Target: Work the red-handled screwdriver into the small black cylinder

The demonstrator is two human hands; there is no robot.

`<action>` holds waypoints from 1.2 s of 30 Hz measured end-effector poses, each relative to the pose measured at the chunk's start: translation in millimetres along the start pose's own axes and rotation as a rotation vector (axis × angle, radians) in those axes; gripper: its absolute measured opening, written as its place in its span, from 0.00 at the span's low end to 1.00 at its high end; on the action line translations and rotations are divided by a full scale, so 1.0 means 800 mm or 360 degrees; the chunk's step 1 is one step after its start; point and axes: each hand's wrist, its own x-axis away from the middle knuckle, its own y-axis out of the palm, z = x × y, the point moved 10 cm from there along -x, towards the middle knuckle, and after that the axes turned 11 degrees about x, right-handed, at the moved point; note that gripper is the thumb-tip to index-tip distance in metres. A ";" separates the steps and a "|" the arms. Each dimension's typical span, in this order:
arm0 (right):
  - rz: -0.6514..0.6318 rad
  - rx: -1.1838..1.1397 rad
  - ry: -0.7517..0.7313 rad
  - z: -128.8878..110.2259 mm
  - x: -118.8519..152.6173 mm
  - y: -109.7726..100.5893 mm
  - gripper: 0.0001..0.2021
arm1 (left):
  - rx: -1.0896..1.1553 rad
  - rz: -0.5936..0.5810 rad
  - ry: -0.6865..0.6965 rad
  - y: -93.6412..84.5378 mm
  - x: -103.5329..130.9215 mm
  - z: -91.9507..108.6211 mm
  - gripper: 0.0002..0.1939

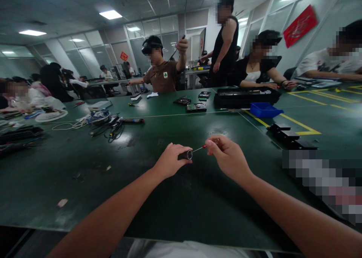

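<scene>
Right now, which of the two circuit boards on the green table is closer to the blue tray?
The rectangular board, lying flat nearer the blue tray. The other board sits farther back and left, toward the person in the brown shirt.

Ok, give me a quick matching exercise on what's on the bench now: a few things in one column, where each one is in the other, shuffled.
Things:
1. black handle
2. thin bit
3. blue tray
4. cable bundle

Places:
A. far right on the green table
B. pinched in the right hand
C. far left on the table
D. gripped in the left hand

Pairs: 1-D, 2-B, 3-A, 4-C
</scene>
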 end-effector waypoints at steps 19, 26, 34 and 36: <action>0.0019 -0.0346 0.0053 0.018 -0.004 0.008 0.11 | -0.0023 -0.0022 -0.0007 0.003 0.000 -0.001 0.20; 0.0129 -0.0222 0.0231 0.035 -0.007 -0.004 0.13 | -0.0115 -0.0073 0.0001 0.007 -0.003 -0.006 0.21; 0.0104 -0.0198 0.0076 0.010 -0.003 -0.002 0.12 | -0.0053 -0.0056 -0.0053 0.003 -0.001 -0.008 0.21; 0.0088 -0.0200 0.0049 0.008 -0.002 0.000 0.11 | -0.0049 -0.0058 -0.0046 0.004 -0.001 -0.007 0.21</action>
